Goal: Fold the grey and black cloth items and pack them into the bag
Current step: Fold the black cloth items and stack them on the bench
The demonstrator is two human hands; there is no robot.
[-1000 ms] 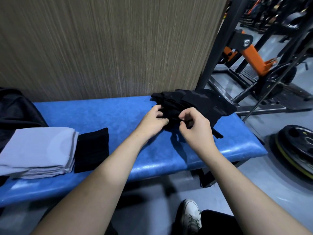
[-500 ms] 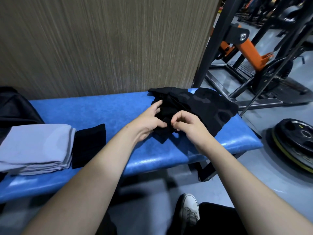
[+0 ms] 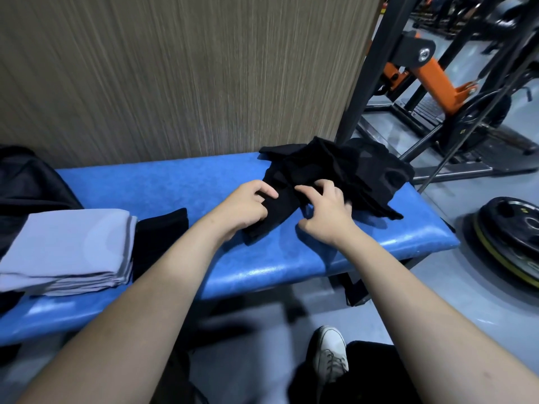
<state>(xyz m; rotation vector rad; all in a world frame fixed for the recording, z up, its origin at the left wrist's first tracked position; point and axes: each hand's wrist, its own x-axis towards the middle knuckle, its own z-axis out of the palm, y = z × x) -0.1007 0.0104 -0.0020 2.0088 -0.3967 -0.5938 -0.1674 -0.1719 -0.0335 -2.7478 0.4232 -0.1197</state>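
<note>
Hands have parted since a second ago: my left hand (image 3: 248,205) and right hand (image 3: 326,211) each pinch the crumpled black cloth garment (image 3: 335,173) at two o'clock on the blue padded counter (image 3: 175,185), spreading it; folding is barely begun.

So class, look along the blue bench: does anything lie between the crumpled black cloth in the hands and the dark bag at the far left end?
Yes. A folded black cloth and a folded grey stack lie on the bench between the crumpled black cloth, gripped by both hands, and the bag.
</note>
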